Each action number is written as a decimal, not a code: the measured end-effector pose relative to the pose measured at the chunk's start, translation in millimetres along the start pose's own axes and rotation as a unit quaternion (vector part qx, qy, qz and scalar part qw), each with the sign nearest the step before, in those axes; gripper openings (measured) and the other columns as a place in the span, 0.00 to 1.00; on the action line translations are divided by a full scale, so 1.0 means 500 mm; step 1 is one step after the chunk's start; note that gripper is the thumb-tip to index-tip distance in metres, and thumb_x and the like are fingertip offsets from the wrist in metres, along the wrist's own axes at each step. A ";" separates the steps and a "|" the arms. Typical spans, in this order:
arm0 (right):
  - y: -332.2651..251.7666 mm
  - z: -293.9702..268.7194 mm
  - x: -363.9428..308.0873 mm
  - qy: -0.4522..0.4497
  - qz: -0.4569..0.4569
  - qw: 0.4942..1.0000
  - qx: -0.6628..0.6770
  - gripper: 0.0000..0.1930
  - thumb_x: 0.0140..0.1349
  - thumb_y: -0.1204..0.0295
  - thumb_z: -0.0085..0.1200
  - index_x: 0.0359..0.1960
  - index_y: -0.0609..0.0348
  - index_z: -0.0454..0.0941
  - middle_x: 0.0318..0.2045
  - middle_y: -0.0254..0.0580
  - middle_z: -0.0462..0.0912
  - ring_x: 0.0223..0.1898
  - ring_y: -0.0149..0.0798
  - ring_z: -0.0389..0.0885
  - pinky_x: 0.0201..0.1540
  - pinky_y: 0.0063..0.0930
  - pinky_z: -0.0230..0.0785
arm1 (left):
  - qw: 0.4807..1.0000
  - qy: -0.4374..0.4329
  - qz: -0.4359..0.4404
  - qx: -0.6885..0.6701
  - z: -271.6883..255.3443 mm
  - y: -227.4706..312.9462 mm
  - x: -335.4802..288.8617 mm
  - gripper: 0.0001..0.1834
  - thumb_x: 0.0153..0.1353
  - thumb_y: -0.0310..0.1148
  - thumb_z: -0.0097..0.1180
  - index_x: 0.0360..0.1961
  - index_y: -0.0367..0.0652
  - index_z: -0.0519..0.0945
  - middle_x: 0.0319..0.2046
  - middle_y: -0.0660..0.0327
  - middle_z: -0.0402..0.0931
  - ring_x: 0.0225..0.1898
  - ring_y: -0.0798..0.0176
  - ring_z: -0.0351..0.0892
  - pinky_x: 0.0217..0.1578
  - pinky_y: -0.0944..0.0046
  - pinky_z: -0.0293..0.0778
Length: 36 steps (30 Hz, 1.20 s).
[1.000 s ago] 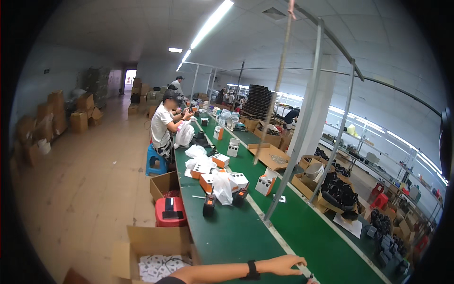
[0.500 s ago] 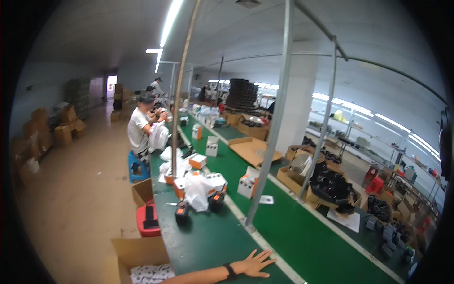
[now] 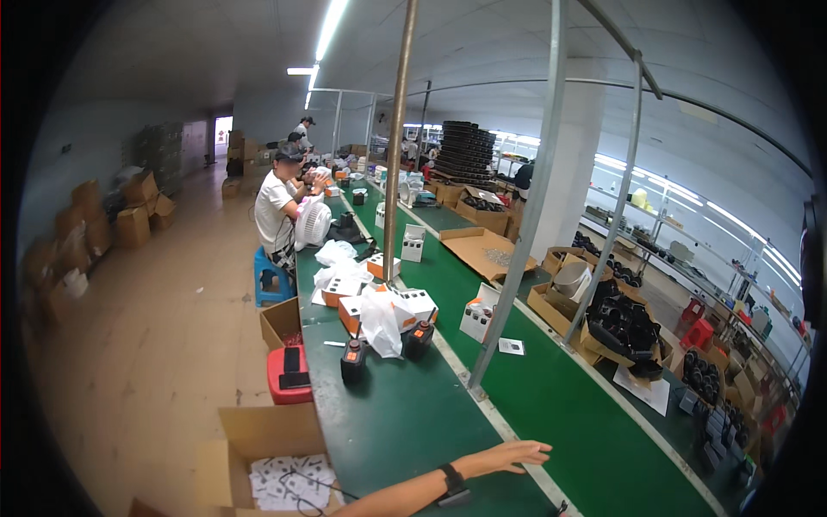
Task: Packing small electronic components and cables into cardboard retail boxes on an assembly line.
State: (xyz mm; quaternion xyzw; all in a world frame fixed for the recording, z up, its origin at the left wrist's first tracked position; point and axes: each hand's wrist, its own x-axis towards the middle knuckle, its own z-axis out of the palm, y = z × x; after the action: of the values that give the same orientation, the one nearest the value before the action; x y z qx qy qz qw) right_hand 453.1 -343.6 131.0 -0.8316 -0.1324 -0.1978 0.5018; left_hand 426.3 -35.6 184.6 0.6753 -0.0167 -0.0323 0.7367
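Note:
My left hand (image 3: 510, 454) reaches in from the lower edge with a black watch (image 3: 454, 484) on the wrist. Its fingers are stretched out over the pale metal edge between the green bench (image 3: 396, 439) and the green conveyor belt (image 3: 551, 405), holding nothing. I cannot tell whether the hand touches the edge. My right hand is out of view. Nearest on the bench stand two black handheld devices with antennas, one (image 3: 353, 362) to the left and another (image 3: 419, 339) beside a white plastic bag (image 3: 380, 326). White-and-orange boxes (image 3: 417, 303) lie behind them.
An open carton (image 3: 228, 474) holding printed sheets and a red stool (image 3: 284, 386) flank the bench's left side. Metal posts (image 3: 521, 215) rise along the belt. Open white boxes (image 3: 479, 317) stand on it. A person (image 3: 276, 207) sits further up beside a white fan (image 3: 313, 226).
My left hand, earlier spread flat near the belt's edge, has moved right and its fingers are closer together. The view has shifted, and a dark cable now shows over the carton.

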 end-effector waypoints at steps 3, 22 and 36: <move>0.006 0.000 -0.006 0.015 -0.010 1.000 -0.009 0.14 0.76 0.66 0.65 0.43 0.68 0.90 0.41 0.56 0.93 0.43 0.52 0.90 0.50 0.42 0.82 | 0.960 -0.080 0.083 -0.256 0.040 -0.041 0.039 0.39 0.86 0.62 0.41 0.85 0.46 0.64 0.80 0.52 0.68 0.80 0.54 0.67 0.78 0.48 0.64; 0.004 0.021 0.000 0.007 0.045 0.999 -0.006 0.05 0.71 0.74 0.66 0.38 0.63 0.85 0.36 0.44 0.86 0.37 0.45 0.82 0.41 0.40 0.74 | 0.995 -0.017 0.078 0.061 0.105 -0.101 0.071 0.17 0.81 0.30 0.58 0.64 0.33 0.84 0.54 0.55 0.90 0.52 0.65 0.90 0.59 0.61 0.83; -0.078 -0.004 0.006 -0.065 -0.124 0.984 -0.107 0.20 0.61 0.69 0.79 0.53 0.62 0.89 0.49 0.56 0.89 0.53 0.63 0.85 0.62 0.55 0.76 | 0.993 0.002 0.095 0.073 0.111 -0.121 0.076 0.17 0.82 0.36 0.59 0.60 0.33 0.84 0.49 0.55 0.89 0.45 0.65 0.90 0.52 0.62 0.85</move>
State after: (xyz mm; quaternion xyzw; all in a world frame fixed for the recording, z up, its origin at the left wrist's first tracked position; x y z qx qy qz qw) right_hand 439.1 -327.2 163.9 -0.8689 -0.2447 -0.2165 0.3718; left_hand 458.9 -98.4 128.6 0.7228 -0.0819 0.0409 0.6849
